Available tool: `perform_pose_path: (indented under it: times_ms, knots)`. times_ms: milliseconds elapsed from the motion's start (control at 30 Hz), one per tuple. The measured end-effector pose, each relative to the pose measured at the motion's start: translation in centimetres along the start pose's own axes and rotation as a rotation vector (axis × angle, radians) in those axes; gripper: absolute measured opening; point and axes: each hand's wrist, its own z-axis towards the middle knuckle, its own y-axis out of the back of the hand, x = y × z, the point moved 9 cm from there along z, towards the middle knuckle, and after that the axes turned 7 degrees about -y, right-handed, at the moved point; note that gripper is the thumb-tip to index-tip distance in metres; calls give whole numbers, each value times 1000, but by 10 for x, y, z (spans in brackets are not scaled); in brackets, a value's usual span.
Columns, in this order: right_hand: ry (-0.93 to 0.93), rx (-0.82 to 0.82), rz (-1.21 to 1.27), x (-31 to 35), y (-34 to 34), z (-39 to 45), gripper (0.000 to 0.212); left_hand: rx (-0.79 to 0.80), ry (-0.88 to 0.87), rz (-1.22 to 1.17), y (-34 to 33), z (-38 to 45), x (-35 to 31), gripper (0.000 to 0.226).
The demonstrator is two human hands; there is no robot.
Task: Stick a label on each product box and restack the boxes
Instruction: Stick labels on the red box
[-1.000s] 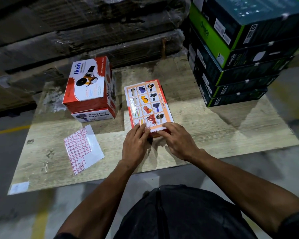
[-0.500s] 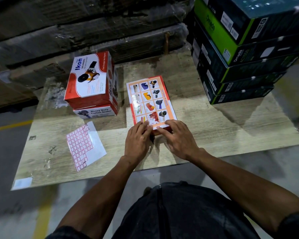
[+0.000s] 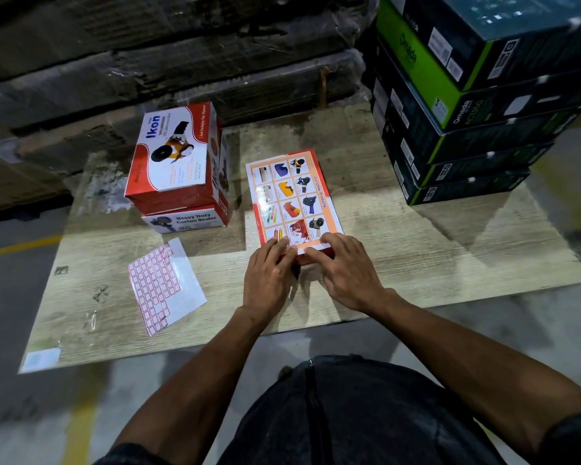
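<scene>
On the wooden worktop [image 3: 416, 256], near its middle, a red product box [image 3: 292, 199] lay flat with its grid of product pictures facing up, and the person bent over it had both hands at its near edge. The left hand [image 3: 269, 273] rested on the corner at about seven o'clock of the box, its fingers [image 3: 284, 245] lying fairly straight and close together, pressing down on the printed face. The right hand [image 3: 346, 266] sat just beside it on the corner at about five o'clock, fingers gently bent and slightly spread, their tips on the box top; whether a label lay under the fingertips I could not tell. From that box, at about ten o'clock, stood a stack of two red and white boxes [image 3: 178, 172], the upper one marked Ikon and sitting a little askew on the lower. At about eight o'clock a sheet of small red-bordered labels [image 3: 158, 286] lay flat on the worktop, apart from both hands. At about two o'clock rose a tall stack of dark and green boxes [image 3: 467, 105]. Behind the worktop stood wrapped cartons [image 3: 182, 62].
</scene>
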Motion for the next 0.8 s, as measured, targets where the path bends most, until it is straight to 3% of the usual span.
perform_pose_path:
  times_ms: [333,467,600,700,800]
  knots:
    - [-21,30,8,7,6,3,48,-36,17,-29,-1,1,2,43]
    - [-135,85,168,-3,10,8,48,-64,10,-53,3,0,1,42]
    - [-520,20,501,-27,28,16,49,-56,40,-95,7,2,3,41]
    - [-878,193,740,-40,-2,12,70,-35,47,-112,10,5,2,38]
    - [-1012,236,894,-51,-43,8,88,-12,33,-107,9,5,2,44]
